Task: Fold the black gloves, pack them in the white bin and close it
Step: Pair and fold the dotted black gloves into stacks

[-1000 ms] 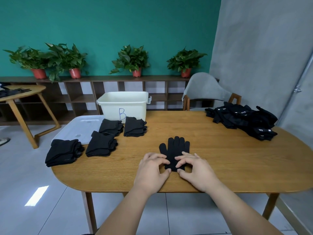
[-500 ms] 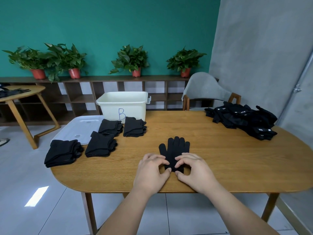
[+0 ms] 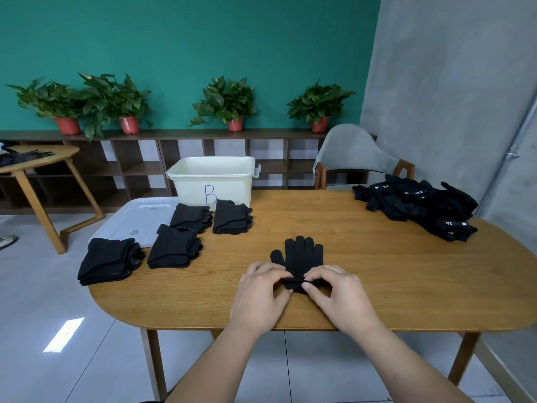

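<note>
A black glove (image 3: 299, 257) lies flat on the wooden table (image 3: 377, 286), fingers pointing away from me. My left hand (image 3: 261, 298) and my right hand (image 3: 337, 298) both pinch its cuff end, which is bunched up between the fingertips. The white bin (image 3: 213, 181), marked with a blue B, stands open at the table's far left. Its white lid (image 3: 136, 219) lies flat beside it. Several stacks of folded black gloves (image 3: 174, 245) sit in front of the bin and lid. A heap of unfolded black gloves (image 3: 418, 207) lies at the far right.
A grey chair (image 3: 354, 155) stands behind the table on the right. A low shelf (image 3: 162, 152) with potted plants runs along the teal wall. A small round table (image 3: 37, 158) stands at the left. A grey wall (image 3: 465, 82) rises close on the right.
Both hands have curled their fingers in on the glove's cuff and lifted it into a small fold. The glove's fingers stayed in place.
</note>
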Tool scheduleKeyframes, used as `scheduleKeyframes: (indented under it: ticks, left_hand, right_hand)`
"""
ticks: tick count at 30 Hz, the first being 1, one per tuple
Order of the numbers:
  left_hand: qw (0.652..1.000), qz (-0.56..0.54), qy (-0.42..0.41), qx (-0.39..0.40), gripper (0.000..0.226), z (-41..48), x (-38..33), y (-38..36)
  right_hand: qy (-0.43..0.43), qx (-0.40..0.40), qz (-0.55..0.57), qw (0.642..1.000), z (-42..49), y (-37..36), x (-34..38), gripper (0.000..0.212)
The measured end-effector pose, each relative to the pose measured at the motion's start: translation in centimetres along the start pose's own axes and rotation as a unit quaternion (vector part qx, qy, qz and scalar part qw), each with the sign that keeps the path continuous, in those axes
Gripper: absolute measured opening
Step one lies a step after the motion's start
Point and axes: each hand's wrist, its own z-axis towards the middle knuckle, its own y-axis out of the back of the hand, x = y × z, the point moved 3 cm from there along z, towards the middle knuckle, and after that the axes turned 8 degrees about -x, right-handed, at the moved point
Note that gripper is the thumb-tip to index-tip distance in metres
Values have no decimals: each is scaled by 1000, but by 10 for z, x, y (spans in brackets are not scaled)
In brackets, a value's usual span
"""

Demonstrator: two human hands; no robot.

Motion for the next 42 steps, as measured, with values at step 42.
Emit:
scheduleKeyframes:
  ticks: [42]
  left_hand:
    - [993, 48, -9, 107, 67, -2, -10, -5]
  right_hand:
    - [-253, -28, -43, 966, 16, -7, -35, 41]
